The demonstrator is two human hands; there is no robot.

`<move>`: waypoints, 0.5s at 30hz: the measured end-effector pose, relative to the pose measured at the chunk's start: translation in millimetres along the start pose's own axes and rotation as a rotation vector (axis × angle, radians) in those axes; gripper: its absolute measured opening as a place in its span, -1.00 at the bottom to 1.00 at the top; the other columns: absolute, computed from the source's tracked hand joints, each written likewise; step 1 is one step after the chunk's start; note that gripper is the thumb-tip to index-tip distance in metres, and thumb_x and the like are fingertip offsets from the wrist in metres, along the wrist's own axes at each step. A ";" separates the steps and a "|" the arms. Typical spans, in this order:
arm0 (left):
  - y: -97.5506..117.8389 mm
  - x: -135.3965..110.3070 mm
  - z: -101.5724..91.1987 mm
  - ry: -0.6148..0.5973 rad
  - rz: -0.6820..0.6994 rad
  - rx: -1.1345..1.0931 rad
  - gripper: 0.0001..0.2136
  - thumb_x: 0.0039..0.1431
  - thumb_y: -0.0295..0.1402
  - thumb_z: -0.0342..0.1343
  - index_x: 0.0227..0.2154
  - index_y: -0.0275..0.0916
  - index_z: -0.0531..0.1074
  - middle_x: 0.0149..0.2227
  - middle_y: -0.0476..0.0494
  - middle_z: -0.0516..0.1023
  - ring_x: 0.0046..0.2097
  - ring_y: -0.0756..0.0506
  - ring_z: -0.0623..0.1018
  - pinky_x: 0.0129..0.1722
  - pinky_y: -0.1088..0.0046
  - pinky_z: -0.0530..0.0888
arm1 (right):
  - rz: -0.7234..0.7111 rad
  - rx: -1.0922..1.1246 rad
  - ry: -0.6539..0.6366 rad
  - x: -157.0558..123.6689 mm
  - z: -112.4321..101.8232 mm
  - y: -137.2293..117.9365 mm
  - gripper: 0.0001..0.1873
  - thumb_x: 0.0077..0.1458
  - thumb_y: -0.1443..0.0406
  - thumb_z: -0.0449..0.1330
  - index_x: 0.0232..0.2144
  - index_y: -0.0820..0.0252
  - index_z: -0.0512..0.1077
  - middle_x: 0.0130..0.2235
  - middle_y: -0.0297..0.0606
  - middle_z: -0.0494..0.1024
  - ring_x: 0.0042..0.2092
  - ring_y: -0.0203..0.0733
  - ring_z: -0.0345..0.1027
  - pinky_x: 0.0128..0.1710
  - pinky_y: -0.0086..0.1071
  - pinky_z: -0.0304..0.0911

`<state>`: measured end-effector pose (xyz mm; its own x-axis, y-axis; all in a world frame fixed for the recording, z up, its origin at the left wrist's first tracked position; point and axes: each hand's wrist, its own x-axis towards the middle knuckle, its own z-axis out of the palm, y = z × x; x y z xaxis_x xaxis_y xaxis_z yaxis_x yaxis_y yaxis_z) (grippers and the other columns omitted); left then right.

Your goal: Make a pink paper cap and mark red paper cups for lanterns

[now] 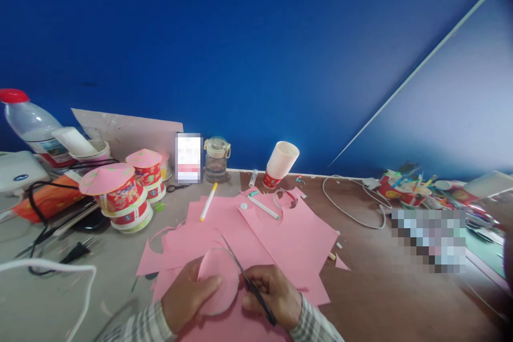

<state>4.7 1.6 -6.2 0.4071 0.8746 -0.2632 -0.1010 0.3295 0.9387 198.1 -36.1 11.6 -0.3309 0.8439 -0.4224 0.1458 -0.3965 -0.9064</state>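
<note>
My left hand [185,293] grips a round pink paper disc [224,272], its thumb flat on the front face. In my right hand [273,295] is a pair of scissors [235,257] with black handles, the blades pointing up and to the left, close by the disc's right edge. I cannot tell whether the blades touch the paper. Beneath both hands lie overlapping sheets of pink paper [296,240], some with curved cut-outs. A yellow-capped marker [208,203] and a green-tipped marker [263,207] rest on these sheets.
Paper-cup models with pink cone roofs [107,179] stand at left, near a red-capped bottle [36,123] and a black plug [78,250]. Behind the paper are a glass jar [216,163] and stacked paper cups [281,163]. A white cable [340,211] curls at right. A blue partition [240,53] closes the back.
</note>
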 end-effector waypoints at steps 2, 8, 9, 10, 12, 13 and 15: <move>-0.8 0.0 -0.3 -0.007 0.005 -0.002 -0.77 -0.31 -0.37 0.20 -0.48 -0.33 0.52 -0.64 -0.11 0.57 -0.51 -0.25 0.50 -0.54 0.29 0.46 | -0.003 -0.005 -0.002 -0.2 0.3 -0.4 -0.75 -0.26 0.23 0.33 -0.49 0.28 0.47 -0.69 -0.58 0.16 -0.61 -0.46 -0.04 -0.67 -0.62 -0.12; -5.1 1.6 -3.1 0.002 0.016 0.004 -0.80 -0.31 -0.40 0.21 -0.49 -0.33 0.52 -0.66 -0.10 0.57 -0.54 -0.22 0.49 -0.56 0.32 0.46 | 0.034 0.003 0.005 0.0 1.2 -1.5 -0.73 -0.28 0.21 0.33 -0.47 0.26 0.47 -0.71 -0.58 0.17 -0.64 -0.47 -0.03 -0.68 -0.62 -0.11; -5.3 1.7 -3.2 -0.001 0.015 -0.003 -0.80 -0.31 -0.40 0.21 -0.49 -0.33 0.52 -0.67 -0.10 0.57 -0.55 -0.22 0.49 -0.57 0.32 0.46 | 0.041 0.006 0.009 0.1 1.1 -1.3 -0.73 -0.28 0.21 0.33 -0.47 0.26 0.47 -0.71 -0.58 0.17 -0.64 -0.47 -0.03 -0.69 -0.62 -0.10; -5.2 1.8 -3.1 -0.002 0.015 -0.008 -0.80 -0.31 -0.40 0.21 -0.49 -0.33 0.52 -0.67 -0.10 0.57 -0.56 -0.21 0.49 -0.57 0.33 0.46 | 0.044 0.012 0.010 0.1 1.1 -1.0 -0.73 -0.28 0.21 0.34 -0.48 0.27 0.47 -0.71 -0.58 0.17 -0.64 -0.47 -0.03 -0.68 -0.62 -0.09; -4.4 1.7 -2.5 -0.004 0.019 -0.010 -0.80 -0.31 -0.40 0.21 -0.49 -0.34 0.52 -0.66 -0.10 0.57 -0.55 -0.22 0.49 -0.56 0.33 0.46 | 0.039 0.028 0.001 0.0 0.9 -0.8 -0.74 -0.28 0.23 0.34 -0.48 0.27 0.47 -0.70 -0.57 0.18 -0.63 -0.47 -0.02 -0.68 -0.63 -0.07; -3.8 1.7 -2.1 -0.002 0.021 -0.010 -0.80 -0.31 -0.40 0.21 -0.50 -0.35 0.52 -0.66 -0.11 0.57 -0.55 -0.22 0.49 -0.56 0.33 0.46 | 0.035 0.032 -0.003 -0.1 0.9 -1.0 -0.75 -0.27 0.24 0.33 -0.47 0.27 0.47 -0.70 -0.57 0.18 -0.63 -0.47 -0.02 -0.67 -0.63 -0.06; -3.1 1.7 -1.5 -0.002 0.018 -0.008 -0.79 -0.32 -0.40 0.21 -0.49 -0.35 0.53 -0.65 -0.11 0.58 -0.53 -0.23 0.50 -0.55 0.32 0.46 | 0.034 0.026 -0.009 -0.6 1.1 -1.8 -0.77 -0.25 0.25 0.32 -0.47 0.27 0.47 -0.70 -0.58 0.18 -0.64 -0.47 -0.03 -0.68 -0.63 -0.08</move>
<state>4.3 2.7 -9.8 0.4070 0.8798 -0.2455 -0.1154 0.3162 0.9417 197.0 -36.3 13.5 -0.3350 0.8265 -0.4523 0.1323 -0.4341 -0.8911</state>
